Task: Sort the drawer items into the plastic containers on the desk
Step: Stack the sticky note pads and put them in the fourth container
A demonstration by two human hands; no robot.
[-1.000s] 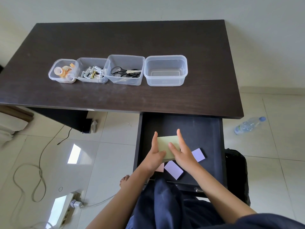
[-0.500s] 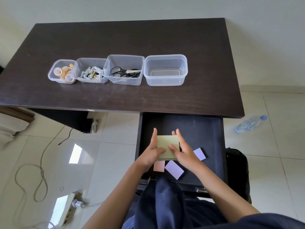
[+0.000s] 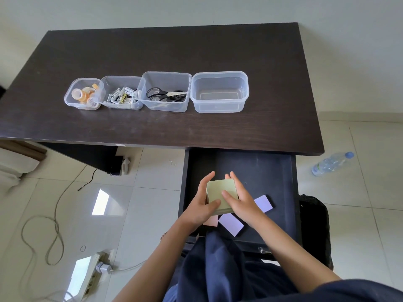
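A yellow-green sticky-note pad (image 3: 219, 189) is held over the open dark drawer (image 3: 272, 171). My left hand (image 3: 201, 205) grips its left side with the thumb on top. My right hand (image 3: 239, 200) grips its right side, thumb across the pad. On the drawer floor lie two lilac note pads (image 3: 230, 224) (image 3: 263, 203) and a pink pad (image 3: 211, 221), partly hidden by my left hand. On the desk (image 3: 174, 51) stand several clear containers: tape rolls (image 3: 84, 94), batteries (image 3: 122, 94), scissors (image 3: 166, 92), and an empty one (image 3: 219, 92).
A water bottle (image 3: 332, 163) lies on the tiled floor right of the drawer. A dark bag (image 3: 314, 227) stands beside the drawer. Cables and a power strip (image 3: 96, 271) lie on the floor at the left.
Both hands have closed round the yellow-green pad and lifted it slightly off the drawer floor; the pink pad beneath is more exposed.
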